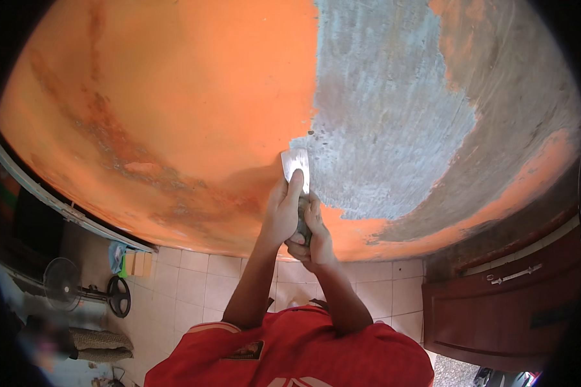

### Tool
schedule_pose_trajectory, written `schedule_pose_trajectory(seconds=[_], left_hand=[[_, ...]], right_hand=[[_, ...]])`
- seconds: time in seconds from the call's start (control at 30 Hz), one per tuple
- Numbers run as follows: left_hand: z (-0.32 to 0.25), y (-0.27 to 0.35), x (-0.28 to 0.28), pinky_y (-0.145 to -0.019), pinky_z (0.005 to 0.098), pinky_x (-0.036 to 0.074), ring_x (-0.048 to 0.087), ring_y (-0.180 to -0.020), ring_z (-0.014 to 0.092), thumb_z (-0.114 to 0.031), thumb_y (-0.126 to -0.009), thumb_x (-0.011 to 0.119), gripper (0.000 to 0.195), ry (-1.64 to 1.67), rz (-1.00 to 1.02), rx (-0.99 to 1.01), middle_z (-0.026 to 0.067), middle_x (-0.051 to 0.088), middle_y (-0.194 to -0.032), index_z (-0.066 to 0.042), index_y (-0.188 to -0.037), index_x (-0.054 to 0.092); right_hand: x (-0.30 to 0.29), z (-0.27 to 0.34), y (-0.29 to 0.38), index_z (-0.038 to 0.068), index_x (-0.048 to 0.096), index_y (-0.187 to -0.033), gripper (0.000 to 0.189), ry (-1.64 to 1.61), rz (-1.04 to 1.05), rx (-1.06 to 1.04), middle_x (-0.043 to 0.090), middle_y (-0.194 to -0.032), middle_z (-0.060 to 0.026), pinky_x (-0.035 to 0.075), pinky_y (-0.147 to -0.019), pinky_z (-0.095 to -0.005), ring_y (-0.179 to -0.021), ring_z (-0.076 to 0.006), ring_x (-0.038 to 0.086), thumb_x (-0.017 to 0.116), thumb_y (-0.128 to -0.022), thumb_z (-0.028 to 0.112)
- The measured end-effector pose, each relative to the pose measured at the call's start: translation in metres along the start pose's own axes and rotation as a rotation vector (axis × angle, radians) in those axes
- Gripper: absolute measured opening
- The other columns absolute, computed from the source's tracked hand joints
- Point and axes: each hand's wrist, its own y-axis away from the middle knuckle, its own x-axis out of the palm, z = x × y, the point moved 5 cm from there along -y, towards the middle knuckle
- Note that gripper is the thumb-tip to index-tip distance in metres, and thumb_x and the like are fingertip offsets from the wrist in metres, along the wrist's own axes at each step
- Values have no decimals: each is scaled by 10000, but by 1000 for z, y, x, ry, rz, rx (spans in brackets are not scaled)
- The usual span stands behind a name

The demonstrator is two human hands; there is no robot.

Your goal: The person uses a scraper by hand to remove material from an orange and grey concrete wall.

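Both my hands hold one metal putty knife [296,157], its wide blade up against the wall [222,96] where orange paint borders a bare grey-blue patch [387,130]. My left hand [283,213] lies on the left side of the tool, a thumb pressed on the blade. Around the dark handle [304,222] my right hand [317,232] is closed, on the right. Just above the blade, a small dark hole [311,132] marks the wall. Rough, darker stains run across the orange paint at the left. The blade's edge appears to touch the wall; the hands partly hide the handle.
Light tiles [193,280] cover the floor below the wall. A pedestal fan [63,285] stands at the left near cardboard boxes [139,263]. At the lower left lies a brown textured cushion or cloth [101,344]. A dark red wooden door [498,309] with a metal bolt is at the right.
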Motion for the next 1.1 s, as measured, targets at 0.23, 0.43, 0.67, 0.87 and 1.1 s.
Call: schedule_pose_trajectory(seconds=[0.23,0.43,0.67,0.87,1.1], left_hand=[[-38,-16,3,-435,298,434,489,-443,174,-351,-986,337,375,32,34,103,97,499,-550,-13,-865,444],[-40,-18,5,-453,296,442,497,-456,163,-363,-984,337,392,-28,35,128,90,510,-561,-1,-884,450],[-32,-10,3,-478,268,437,505,-485,145,-366,-983,342,394,-10,57,62,79,518,-568,-6,-878,464],[-21,-3,2,-468,269,434,505,-481,141,-363,-982,348,388,-30,13,21,76,522,-567,-17,-853,464],[-23,0,4,-465,271,437,509,-469,144,-365,-983,342,390,-21,48,-29,81,525,-569,-21,-837,451]], right_hand=[[25,18,-19,250,237,-1328,431,43,70,-65,404,-633,-9,185,-295,-169,-359,-43,245,367,-956,426],[21,20,-22,270,199,-1355,463,65,117,-75,407,-641,-11,193,-302,-171,-366,-48,265,374,-954,425],[23,14,-12,278,178,-1358,472,95,-55,-76,404,-642,-11,197,-305,-165,-365,-42,250,353,-955,449],[12,4,-6,274,183,-1357,461,62,14,-30,406,-648,-12,197,-296,-166,-363,-41,242,321,-960,461],[19,6,1,255,227,-1334,441,16,-34,-48,411,-645,-8,189,-291,-167,-362,-32,229,330,-958,461]])
